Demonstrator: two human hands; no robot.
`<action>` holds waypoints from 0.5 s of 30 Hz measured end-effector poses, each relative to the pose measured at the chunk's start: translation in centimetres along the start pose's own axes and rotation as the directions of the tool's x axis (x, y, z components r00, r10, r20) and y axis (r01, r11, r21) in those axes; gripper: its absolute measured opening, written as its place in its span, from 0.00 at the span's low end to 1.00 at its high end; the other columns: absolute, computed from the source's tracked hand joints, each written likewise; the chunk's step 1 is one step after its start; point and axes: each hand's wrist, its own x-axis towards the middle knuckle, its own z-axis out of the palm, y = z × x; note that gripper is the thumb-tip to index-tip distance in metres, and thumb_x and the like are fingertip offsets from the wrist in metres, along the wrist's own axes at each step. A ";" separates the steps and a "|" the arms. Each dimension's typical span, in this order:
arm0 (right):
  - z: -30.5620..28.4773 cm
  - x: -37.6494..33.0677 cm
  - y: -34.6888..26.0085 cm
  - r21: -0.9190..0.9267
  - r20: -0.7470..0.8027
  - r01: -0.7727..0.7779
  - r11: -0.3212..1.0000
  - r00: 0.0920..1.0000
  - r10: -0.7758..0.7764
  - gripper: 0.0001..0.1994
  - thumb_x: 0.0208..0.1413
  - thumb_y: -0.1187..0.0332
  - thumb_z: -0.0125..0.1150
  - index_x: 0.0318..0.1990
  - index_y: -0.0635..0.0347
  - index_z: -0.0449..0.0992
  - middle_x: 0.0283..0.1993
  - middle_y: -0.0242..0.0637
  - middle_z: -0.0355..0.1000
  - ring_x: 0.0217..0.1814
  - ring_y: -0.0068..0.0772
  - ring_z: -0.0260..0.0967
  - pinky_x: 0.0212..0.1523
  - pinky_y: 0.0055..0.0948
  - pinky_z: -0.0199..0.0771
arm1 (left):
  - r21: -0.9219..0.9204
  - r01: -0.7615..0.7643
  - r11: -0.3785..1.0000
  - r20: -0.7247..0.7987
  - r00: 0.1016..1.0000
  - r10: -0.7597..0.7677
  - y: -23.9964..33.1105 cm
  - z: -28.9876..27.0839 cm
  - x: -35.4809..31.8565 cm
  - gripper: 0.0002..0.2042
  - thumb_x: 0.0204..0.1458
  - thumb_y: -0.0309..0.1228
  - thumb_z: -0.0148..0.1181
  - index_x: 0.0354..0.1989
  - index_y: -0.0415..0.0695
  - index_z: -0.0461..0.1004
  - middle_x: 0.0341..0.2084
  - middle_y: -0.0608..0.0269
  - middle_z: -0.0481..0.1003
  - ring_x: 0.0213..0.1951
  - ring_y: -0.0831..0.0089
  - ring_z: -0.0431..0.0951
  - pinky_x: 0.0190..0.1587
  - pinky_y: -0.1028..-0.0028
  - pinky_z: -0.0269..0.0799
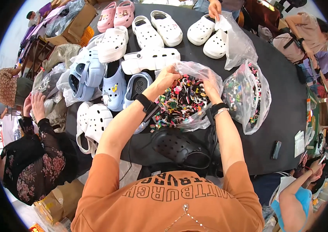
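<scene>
- Roughly mid-table, with 12 o'clock pointing away from the wearer, sits an open bag [199, 124] of clear plastic, filled with small charms [181, 98] in many colours.
- The left hand [166, 80] is at the bag's 11 o'clock, thumb and fingers closed on the rim.
- The right hand [211, 89] is at about 2 o'clock, fingers pointing toward 12 and partly behind clear film; whether they grip it, I cannot tell.
- What matters most in space, I judge, is how the charms lie between the hands: toward 5 o'clock from the left fingertips, toward 8 from the right. The heap's long axis runs from 7 to 1, and neither hand seems clearly nearer.
- At 3 o'clock stands a second bag [244, 96] of similar pieces, the right hand being nearer.
- At 6 o'clock a black clog [179, 147] lies just beside the open bag, its length running 10 to 4.
- Toward 9 are blue clogs [114, 91]; toward 1, a co-worker's hand [215, 8] holds another plastic bag [239, 44].
</scene>
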 end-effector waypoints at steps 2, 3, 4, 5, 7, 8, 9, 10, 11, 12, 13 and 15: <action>-0.6 0.1 -1.8 -0.034 -0.020 -0.032 0.999 0.999 0.031 0.31 0.51 0.47 0.42 0.59 0.56 0.52 0.62 0.49 0.47 0.63 0.49 0.46 0.60 0.39 0.47 | -0.043 0.019 0.999 -0.004 1.000 -0.019 -0.4 -0.4 0.0 0.17 0.46 0.23 0.50 0.46 0.37 0.63 0.29 0.61 0.71 0.20 0.82 0.64 0.19 0.82 0.58; -0.5 0.2 -2.2 -0.071 -0.040 -0.060 0.996 0.998 0.057 0.30 0.51 0.47 0.42 0.58 0.55 0.54 0.61 0.49 0.49 0.61 0.51 0.49 0.59 0.41 0.50 | -0.042 0.025 0.999 -0.001 1.000 -0.025 -0.5 -0.7 0.1 0.17 0.46 0.23 0.50 0.46 0.37 0.63 0.29 0.61 0.71 0.20 0.82 0.64 0.19 0.82 0.58; -0.4 0.4 -2.3 -0.070 -0.038 -0.067 0.995 0.997 0.064 0.30 0.51 0.47 0.42 0.58 0.55 0.54 0.61 0.49 0.49 0.61 0.51 0.49 0.59 0.41 0.50 | -0.053 0.044 0.998 -0.042 0.998 -0.046 -0.7 -0.9 0.2 0.17 0.46 0.23 0.50 0.46 0.36 0.63 0.29 0.62 0.71 0.20 0.82 0.64 0.19 0.82 0.58; -0.1 0.6 -2.3 -0.120 -0.044 -0.075 0.990 0.997 0.071 0.29 0.51 0.48 0.43 0.56 0.56 0.55 0.59 0.50 0.51 0.60 0.51 0.51 0.57 0.41 0.52 | -0.065 0.063 0.996 -0.084 0.994 -0.068 -0.9 -1.1 0.3 0.17 0.46 0.23 0.50 0.46 0.36 0.63 0.29 0.62 0.71 0.21 0.82 0.64 0.19 0.82 0.57; 0.3 0.8 -1.5 -0.143 -0.072 -0.054 0.988 0.996 0.044 0.26 0.50 0.49 0.45 0.52 0.56 0.59 0.56 0.50 0.55 0.58 0.51 0.54 0.56 0.41 0.54 | -0.049 0.069 0.996 -0.052 0.996 -0.071 -1.1 -1.7 0.5 0.16 0.45 0.23 0.50 0.46 0.36 0.64 0.29 0.62 0.71 0.20 0.82 0.63 0.20 0.82 0.57; -0.1 1.4 -0.8 -0.145 -0.069 -0.057 0.988 0.996 0.047 0.26 0.50 0.49 0.45 0.52 0.56 0.59 0.56 0.50 0.55 0.58 0.51 0.54 0.56 0.41 0.54 | -0.033 0.066 0.997 -0.022 0.998 -0.067 -1.1 -1.9 0.6 0.16 0.45 0.24 0.50 0.45 0.36 0.65 0.29 0.62 0.71 0.20 0.83 0.63 0.20 0.82 0.57; -0.8 2.3 -0.1 -0.113 0.055 -0.010 0.994 0.998 0.016 0.26 0.50 0.49 0.45 0.52 0.57 0.60 0.56 0.50 0.56 0.58 0.51 0.54 0.56 0.41 0.54 | -0.008 0.070 0.998 0.010 0.998 -0.070 -1.1 -2.0 0.8 0.15 0.45 0.24 0.50 0.44 0.38 0.67 0.30 0.62 0.71 0.20 0.83 0.63 0.20 0.83 0.57; -1.1 2.8 0.6 -0.075 0.175 0.028 0.997 0.984 -0.014 0.26 0.50 0.49 0.45 0.51 0.57 0.61 0.56 0.51 0.56 0.58 0.52 0.54 0.56 0.41 0.54 | -0.009 0.076 0.997 0.013 0.997 -0.076 -1.0 -1.8 0.8 0.15 0.45 0.24 0.50 0.44 0.38 0.67 0.30 0.62 0.71 0.20 0.83 0.63 0.20 0.83 0.57; -1.0 3.1 1.1 -0.030 0.111 0.100 0.995 0.989 -0.096 0.26 0.50 0.49 0.46 0.51 0.56 0.62 0.56 0.51 0.57 0.59 0.51 0.54 0.57 0.41 0.53 | 0.019 0.067 0.998 0.013 0.998 -0.068 -0.9 -1.4 0.9 0.14 0.45 0.25 0.50 0.42 0.38 0.67 0.30 0.63 0.71 0.20 0.83 0.63 0.21 0.83 0.57; -0.5 3.5 1.6 -0.031 0.110 0.094 0.995 0.990 -0.090 0.26 0.50 0.49 0.46 0.51 0.56 0.62 0.56 0.51 0.57 0.59 0.51 0.54 0.57 0.41 0.53 | 0.048 0.058 0.997 0.015 0.998 -0.058 -1.0 -1.1 1.0 0.13 0.45 0.25 0.50 0.41 0.39 0.68 0.30 0.63 0.71 0.21 0.83 0.63 0.21 0.83 0.57; 0.1 3.7 1.4 -0.044 0.046 0.102 0.994 0.994 -0.100 0.26 0.50 0.49 0.46 0.52 0.55 0.61 0.56 0.51 0.56 0.59 0.51 0.54 0.57 0.41 0.53 | 0.056 0.051 0.997 0.007 0.999 -0.051 -1.1 -1.0 1.1 0.13 0.45 0.26 0.50 0.42 0.39 0.68 0.30 0.64 0.71 0.21 0.84 0.63 0.21 0.83 0.57; 0.7 3.8 1.3 -0.087 -0.002 -0.033 0.996 0.999 0.033 0.27 0.49 0.49 0.47 0.54 0.53 0.59 0.57 0.52 0.54 0.58 0.52 0.54 0.57 0.42 0.54 | 0.047 0.057 0.997 -0.004 0.998 -0.057 -1.3 -0.8 1.3 0.14 0.45 0.25 0.49 0.42 0.40 0.67 0.30 0.65 0.71 0.21 0.84 0.63 0.21 0.83 0.57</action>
